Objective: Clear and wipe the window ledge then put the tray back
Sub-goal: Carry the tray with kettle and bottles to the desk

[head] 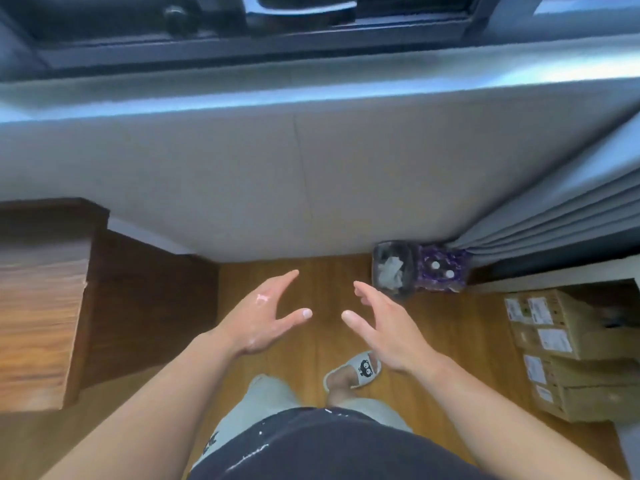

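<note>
The pale window ledge (311,88) runs across the top of the view under a dark window frame (207,46), and nothing stands on the part I see. My left hand (266,317) and my right hand (384,327) hang in front of me above the floor, well below the ledge. Both are empty, fingers straight, palms turned toward each other. No tray or cloth is in view.
A wooden cabinet (41,299) stands at the left. A small bin (394,271) and a purple pack (441,270) sit against the wall by the grey curtain (554,209). Cardboard boxes (571,351) are stacked at the right. My slippered foot (356,370) is on the wooden floor.
</note>
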